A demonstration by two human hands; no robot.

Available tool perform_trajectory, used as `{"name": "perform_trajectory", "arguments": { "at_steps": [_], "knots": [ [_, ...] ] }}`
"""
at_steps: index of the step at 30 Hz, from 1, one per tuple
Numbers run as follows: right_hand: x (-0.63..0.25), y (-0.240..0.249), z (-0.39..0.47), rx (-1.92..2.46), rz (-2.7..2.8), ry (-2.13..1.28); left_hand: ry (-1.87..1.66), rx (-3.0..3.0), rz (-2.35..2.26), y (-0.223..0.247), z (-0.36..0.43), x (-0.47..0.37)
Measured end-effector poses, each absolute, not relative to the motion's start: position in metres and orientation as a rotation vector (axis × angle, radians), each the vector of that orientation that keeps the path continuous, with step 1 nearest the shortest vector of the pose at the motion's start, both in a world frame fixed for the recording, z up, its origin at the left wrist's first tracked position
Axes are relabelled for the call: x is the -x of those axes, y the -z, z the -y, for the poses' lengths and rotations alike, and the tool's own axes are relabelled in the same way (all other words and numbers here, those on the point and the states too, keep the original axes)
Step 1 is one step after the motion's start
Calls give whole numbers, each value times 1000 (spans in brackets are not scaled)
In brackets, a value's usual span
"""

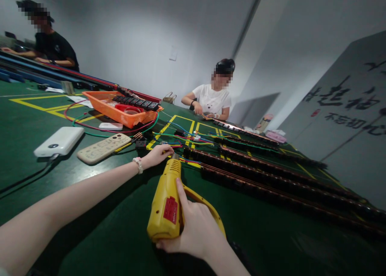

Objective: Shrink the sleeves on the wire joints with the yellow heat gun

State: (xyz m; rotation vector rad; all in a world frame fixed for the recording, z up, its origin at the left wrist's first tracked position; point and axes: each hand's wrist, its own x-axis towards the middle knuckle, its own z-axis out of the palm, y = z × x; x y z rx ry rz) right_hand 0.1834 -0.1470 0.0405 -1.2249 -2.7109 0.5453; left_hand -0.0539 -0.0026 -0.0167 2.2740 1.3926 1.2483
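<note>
A yellow heat gun (pixel 164 201) is in my right hand (pixel 196 223), whose fingers wrap round its body and handle. Its nozzle points away from me, close to the fingertips of my left hand (pixel 157 155). The left fingers are pinched together at the ends of thin coloured wires (pixel 189 161); the exact grip is too small to see clearly. Those wires run to the right into long dark strips with copper-coloured bars (pixel 259 191), which lie side by side on the green table (pixel 114 227).
An orange basket (pixel 104 107) holds black parts and a red roll. Left of my hands lie a white power bank (pixel 60 141) with a cable and a beige remote-like device (pixel 104 148). One co-worker (pixel 212 99) works across the table, another (pixel 56 46) at far left.
</note>
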Motion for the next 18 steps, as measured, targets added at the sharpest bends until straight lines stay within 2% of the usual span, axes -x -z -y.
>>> {"name": "perform_trajectory", "arguments": {
  "at_steps": [18],
  "knots": [
    [-195,-43,139,1181,2723,-649,-1244,-2277,-1404,15,6,51]
  ]
}}
